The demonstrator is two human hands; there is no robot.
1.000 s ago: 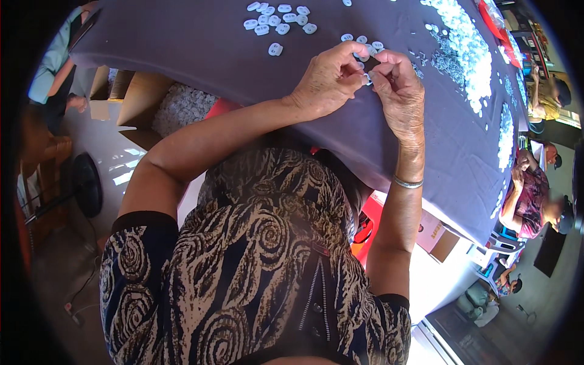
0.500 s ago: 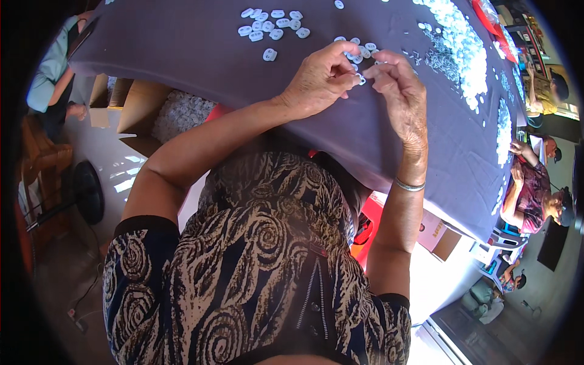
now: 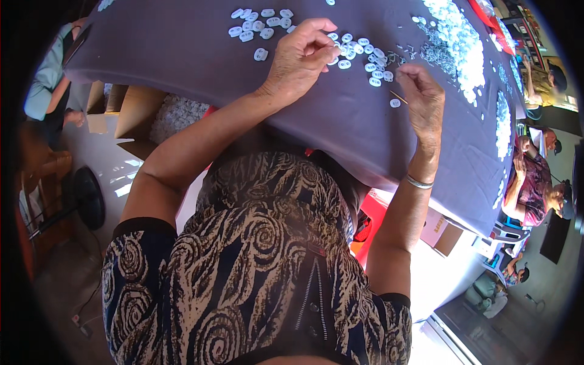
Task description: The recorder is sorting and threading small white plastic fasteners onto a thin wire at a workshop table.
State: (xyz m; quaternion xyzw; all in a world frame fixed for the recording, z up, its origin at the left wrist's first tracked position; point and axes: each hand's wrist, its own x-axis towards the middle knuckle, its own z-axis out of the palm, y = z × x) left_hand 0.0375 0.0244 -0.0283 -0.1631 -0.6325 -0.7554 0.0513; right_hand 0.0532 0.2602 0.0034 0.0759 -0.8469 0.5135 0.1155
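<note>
Purplish tablecloth (image 3: 347, 121): fingers (image 3: 319, 25) now farther apart, white pieces (image 3: 375, 81) between

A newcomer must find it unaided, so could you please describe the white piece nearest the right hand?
On the dark tablecloth, find the cluster of small white pieces just left of the right hand. Slightly below that cluster in the picture lies one white piece, close to a thin tan stick. It sits alone, while its neighbours lie bunched together.
</note>
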